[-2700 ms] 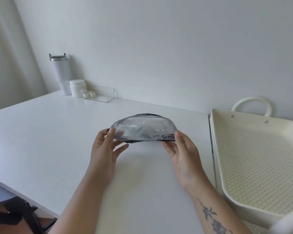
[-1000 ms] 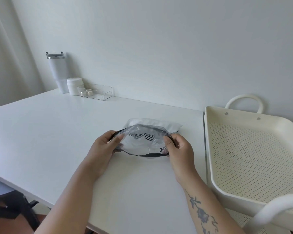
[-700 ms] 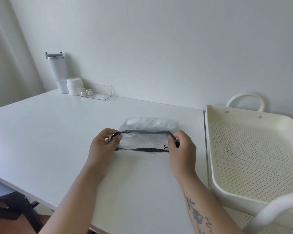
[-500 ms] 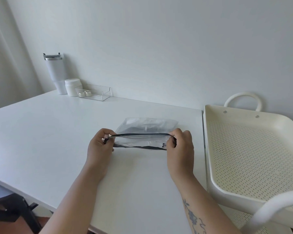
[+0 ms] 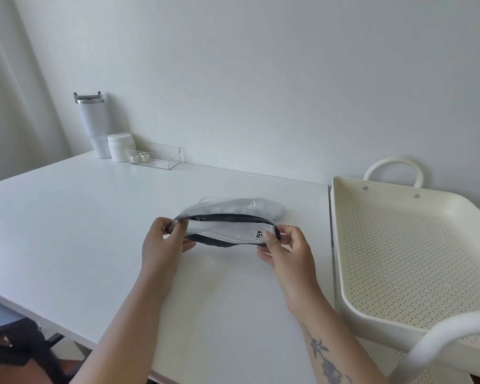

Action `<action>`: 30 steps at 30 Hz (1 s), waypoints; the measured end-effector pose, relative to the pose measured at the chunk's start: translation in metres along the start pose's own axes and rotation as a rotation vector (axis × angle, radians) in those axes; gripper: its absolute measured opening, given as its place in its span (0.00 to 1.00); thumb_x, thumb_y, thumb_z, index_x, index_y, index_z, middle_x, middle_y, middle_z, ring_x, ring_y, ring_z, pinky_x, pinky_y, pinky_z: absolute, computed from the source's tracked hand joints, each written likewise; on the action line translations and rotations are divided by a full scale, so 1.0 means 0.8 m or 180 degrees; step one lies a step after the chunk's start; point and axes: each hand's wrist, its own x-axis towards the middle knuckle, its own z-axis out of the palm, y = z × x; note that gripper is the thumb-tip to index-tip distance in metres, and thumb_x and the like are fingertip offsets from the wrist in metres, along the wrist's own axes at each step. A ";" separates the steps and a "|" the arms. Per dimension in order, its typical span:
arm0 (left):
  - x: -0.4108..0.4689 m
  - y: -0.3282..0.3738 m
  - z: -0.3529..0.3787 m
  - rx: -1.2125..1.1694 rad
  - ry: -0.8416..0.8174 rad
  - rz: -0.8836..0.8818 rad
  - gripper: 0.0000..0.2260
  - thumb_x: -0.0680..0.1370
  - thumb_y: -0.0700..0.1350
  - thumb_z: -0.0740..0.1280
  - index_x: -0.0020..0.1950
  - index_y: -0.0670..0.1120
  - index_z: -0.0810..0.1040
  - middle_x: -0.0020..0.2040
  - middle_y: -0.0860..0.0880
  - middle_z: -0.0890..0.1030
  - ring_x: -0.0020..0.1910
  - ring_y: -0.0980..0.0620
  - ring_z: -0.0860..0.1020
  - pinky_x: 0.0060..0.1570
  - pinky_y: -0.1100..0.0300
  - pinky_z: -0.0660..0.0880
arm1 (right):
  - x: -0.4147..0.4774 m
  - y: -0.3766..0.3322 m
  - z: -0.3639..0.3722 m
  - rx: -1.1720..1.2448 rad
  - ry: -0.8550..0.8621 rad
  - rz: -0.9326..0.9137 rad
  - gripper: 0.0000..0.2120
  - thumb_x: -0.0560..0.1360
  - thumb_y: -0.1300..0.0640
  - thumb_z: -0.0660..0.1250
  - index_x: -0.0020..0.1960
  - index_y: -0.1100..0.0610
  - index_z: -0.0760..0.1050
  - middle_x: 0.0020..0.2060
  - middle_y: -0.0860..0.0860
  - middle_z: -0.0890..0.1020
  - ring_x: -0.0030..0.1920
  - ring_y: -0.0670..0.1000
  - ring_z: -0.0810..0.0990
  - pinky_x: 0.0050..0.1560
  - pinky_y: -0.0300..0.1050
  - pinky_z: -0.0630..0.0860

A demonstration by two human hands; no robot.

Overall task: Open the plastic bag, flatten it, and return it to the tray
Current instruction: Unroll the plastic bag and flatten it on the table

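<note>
A clear plastic bag with a dark zip rim lies on the white table, its mouth facing me and gaping a little. My left hand pinches the left end of the rim. My right hand pinches the right end, beside a small black label. The bag's far part rests puffed on the table. A cream perforated tray with white loop handles stands to the right of the table, with nothing in it.
At the back left against the wall stand a white tumbler, a white jar and a clear plastic box with small jars. A dark chair sits under the table's near left edge.
The bag came down from in front of me onto the table. The rim was pulled taut and nearly closed, and now bows open again.
</note>
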 end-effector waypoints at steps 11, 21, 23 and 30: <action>-0.003 0.006 -0.016 -0.1712 -0.0444 -0.0151 0.07 0.78 0.41 0.68 0.42 0.50 0.75 0.46 0.47 0.82 0.41 0.48 0.83 0.39 0.57 0.81 | 0.004 0.003 -0.006 -0.0164 0.0410 -0.0345 0.04 0.76 0.60 0.69 0.44 0.56 0.74 0.31 0.48 0.77 0.34 0.49 0.86 0.38 0.34 0.78; -0.008 -0.006 0.007 -0.0119 0.0415 0.0142 0.09 0.74 0.50 0.68 0.44 0.45 0.73 0.40 0.45 0.86 0.35 0.51 0.86 0.41 0.55 0.76 | 0.007 0.008 0.000 -0.1664 0.0907 -0.0935 0.08 0.74 0.64 0.59 0.44 0.53 0.63 0.31 0.58 0.77 0.34 0.63 0.77 0.31 0.52 0.73; -0.003 -0.007 0.000 -0.0386 0.0314 0.0039 0.14 0.75 0.51 0.69 0.40 0.45 0.69 0.35 0.45 0.86 0.36 0.47 0.86 0.47 0.49 0.79 | 0.006 0.007 0.001 -0.1456 0.0699 -0.0783 0.07 0.76 0.58 0.64 0.50 0.50 0.67 0.35 0.55 0.78 0.37 0.61 0.80 0.37 0.54 0.77; -0.004 -0.004 0.000 -0.0153 0.0001 -0.0072 0.19 0.71 0.58 0.71 0.37 0.41 0.77 0.30 0.46 0.83 0.31 0.47 0.84 0.42 0.50 0.81 | 0.007 0.007 -0.004 -0.0700 0.0064 -0.0295 0.07 0.77 0.55 0.67 0.52 0.49 0.70 0.39 0.54 0.82 0.33 0.47 0.84 0.33 0.43 0.81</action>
